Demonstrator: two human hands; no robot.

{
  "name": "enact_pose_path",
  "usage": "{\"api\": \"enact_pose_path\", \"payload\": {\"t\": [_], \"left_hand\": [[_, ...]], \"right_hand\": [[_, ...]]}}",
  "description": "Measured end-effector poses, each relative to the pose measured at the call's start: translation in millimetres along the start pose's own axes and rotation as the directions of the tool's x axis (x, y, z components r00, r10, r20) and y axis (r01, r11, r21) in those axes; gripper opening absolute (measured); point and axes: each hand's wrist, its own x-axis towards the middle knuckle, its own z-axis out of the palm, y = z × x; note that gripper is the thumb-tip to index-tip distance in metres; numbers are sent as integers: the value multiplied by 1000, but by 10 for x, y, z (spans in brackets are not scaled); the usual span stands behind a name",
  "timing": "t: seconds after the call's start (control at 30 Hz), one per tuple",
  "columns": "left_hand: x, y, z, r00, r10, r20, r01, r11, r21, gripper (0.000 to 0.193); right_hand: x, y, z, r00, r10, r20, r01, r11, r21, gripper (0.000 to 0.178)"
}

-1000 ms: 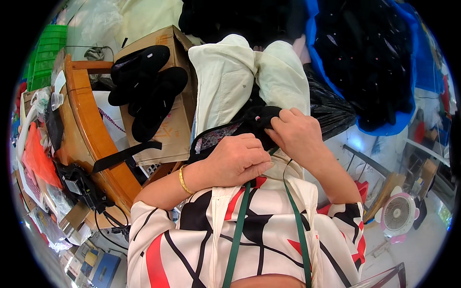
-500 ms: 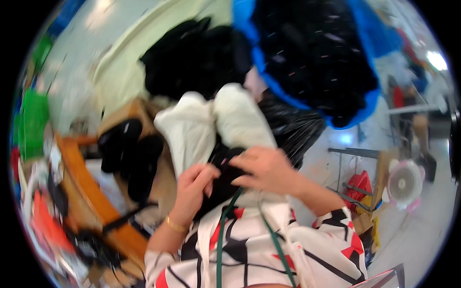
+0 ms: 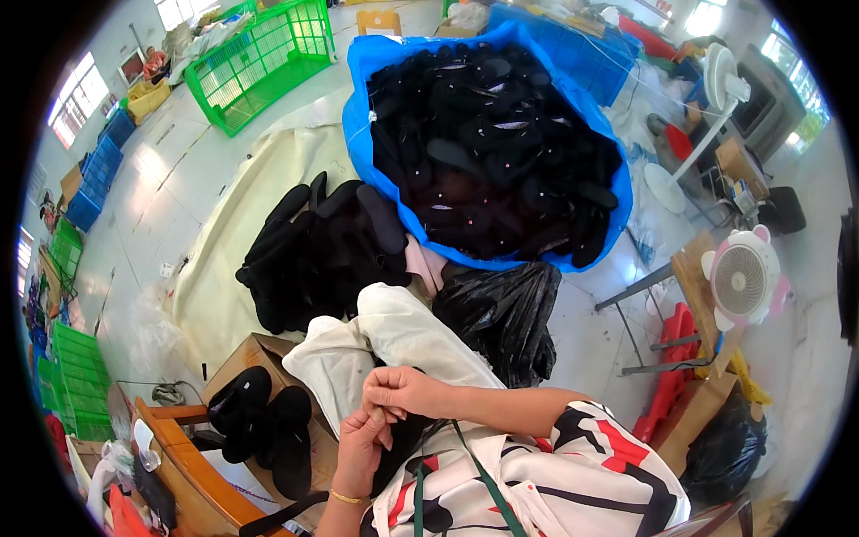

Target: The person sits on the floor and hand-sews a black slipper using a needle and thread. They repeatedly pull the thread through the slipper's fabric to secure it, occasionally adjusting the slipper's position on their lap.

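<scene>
Over my lap, my left hand [image 3: 360, 445] and my right hand [image 3: 400, 391] meet at the fingertips. Both are closed in a pinch, the right just above the left. Whatever they pinch is too small or hidden to make out. Under them a black fabric piece [image 3: 407, 440] lies on my lap, mostly covered by my hands and right forearm. White cloth [image 3: 412, 324] covers my legs. To the left, black slippers [image 3: 291, 438] rest in a cardboard box [image 3: 259, 351].
Ahead, a big blue bag [image 3: 356, 116] is full of black slippers. Nearer lies a black slipper pile [image 3: 322, 251] on a cream sheet [image 3: 215, 259]. A black plastic bag [image 3: 501, 313] sits beside my knees. A fan [image 3: 743, 277] stands right, an orange wooden chair [image 3: 192, 474] left.
My view has tilted up, showing more of the room. My right hand has left the black piece and come to my left hand's fingertips; both hands now pinch together.
</scene>
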Motion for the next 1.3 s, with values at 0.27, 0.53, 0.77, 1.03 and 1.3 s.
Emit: {"api": "enact_pose_path", "payload": {"t": [0.27, 0.53, 0.77, 1.03, 1.3], "left_hand": [[75, -85, -139, 974, 223, -26, -83, 465, 881, 33], [207, -332, -179, 996, 70, 54, -88, 773, 629, 25], [-36, 413, 134, 860, 446, 250, -439, 395, 807, 17], [50, 408, 107, 964, 241, -109, -194, 925, 328, 15], [178, 269, -80, 988, 101, -118, -91, 992, 84, 12]], "right_hand": [[-208, -342, -339, 966, -132, -220, 147, 988, 52, 15], [-559, -377, -599, 886, -303, -352, -37, 709, -704, 24], [-398, -497, -261, 926, -194, -325, -42, 800, -598, 46], [-269, -499, -190, 891, -391, -230, 65, 611, -789, 39], [-91, -447, -152, 920, -347, -183, 66, 596, -800, 40]]}}
